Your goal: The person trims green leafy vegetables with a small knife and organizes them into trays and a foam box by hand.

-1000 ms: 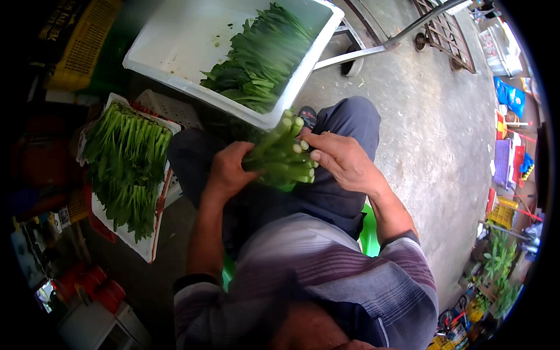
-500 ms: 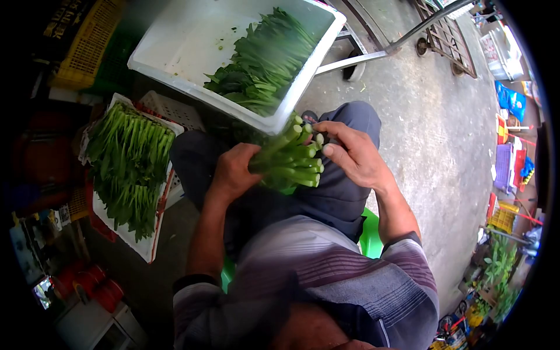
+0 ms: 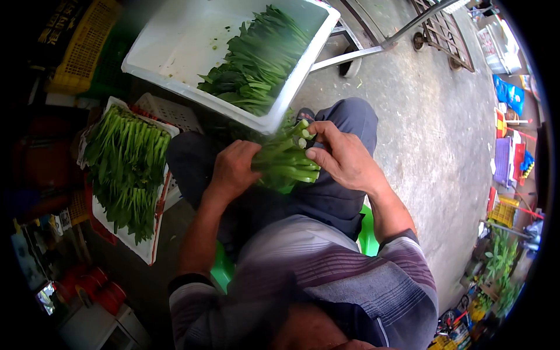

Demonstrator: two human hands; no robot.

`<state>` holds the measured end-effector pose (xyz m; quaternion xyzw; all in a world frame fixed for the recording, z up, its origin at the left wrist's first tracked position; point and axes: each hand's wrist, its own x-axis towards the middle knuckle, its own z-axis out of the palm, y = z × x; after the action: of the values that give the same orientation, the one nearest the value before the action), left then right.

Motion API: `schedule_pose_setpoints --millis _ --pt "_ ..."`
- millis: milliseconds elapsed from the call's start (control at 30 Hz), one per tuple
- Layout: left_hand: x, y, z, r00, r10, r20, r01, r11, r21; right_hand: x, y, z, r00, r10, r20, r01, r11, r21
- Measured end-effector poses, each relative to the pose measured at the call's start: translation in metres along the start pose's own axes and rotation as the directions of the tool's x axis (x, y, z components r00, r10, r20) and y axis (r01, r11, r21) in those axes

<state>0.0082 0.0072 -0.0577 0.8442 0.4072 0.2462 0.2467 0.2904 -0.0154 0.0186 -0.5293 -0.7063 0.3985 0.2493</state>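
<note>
A bunch of green leafy stems (image 3: 286, 160) lies above my lap, its pale cut ends turned to the right. My left hand (image 3: 235, 169) is wrapped round the bunch from the left. At the cut ends, my right hand (image 3: 344, 157) has thumb and fingers drawn together; what lies between the fingertips is too small to make out. Just beyond the bunch stands a white foam box (image 3: 175, 49) with more greens (image 3: 262, 61) along its right side. Further greens (image 3: 125, 163) lie stacked on a white tray (image 3: 140, 248) to my left.
A metal-framed cart (image 3: 350, 57) with a wheel stands beyond the box, to the right. A yellow crate (image 3: 87, 49) is at the upper left. My knees are below the box, and a green stool (image 3: 367, 233) is under me. Goods and plants line the far right.
The bunch has shifted slightly in my left hand. My right hand's fingertips have moved over the cut ends and now sit closer to the upper stems. The view has shifted a little.
</note>
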Motion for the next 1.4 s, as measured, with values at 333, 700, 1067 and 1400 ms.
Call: schedule_pose_setpoints --millis 333,700,1067,1400 --pt "0.0014 -0.0009 0.0027 1.0 0.005 -0.018 -0.005 1.0 -0.006 0.0016 0.0085 0.0036 1.0 0.004 0.005 -0.004 1.0 0.031" --pt "0.0007 -0.0009 0.0015 1.0 -0.001 0.007 0.001 1.0 0.005 -0.0006 0.0035 0.0018 0.998 0.028 0.055 -0.027 0.999 -0.022" --pt "-0.0021 -0.0012 0.0037 1.0 -0.019 0.012 0.019 1.0 0.0 0.0003 0.0065 0.0034 0.999 0.007 0.048 -0.008 1.0 0.029" --pt "-0.0021 -0.0006 -0.0024 0.999 -0.024 0.022 0.023 0.999 0.025 -0.0005 0.0093 0.002 0.997 -0.024 0.074 0.02 0.999 0.05"
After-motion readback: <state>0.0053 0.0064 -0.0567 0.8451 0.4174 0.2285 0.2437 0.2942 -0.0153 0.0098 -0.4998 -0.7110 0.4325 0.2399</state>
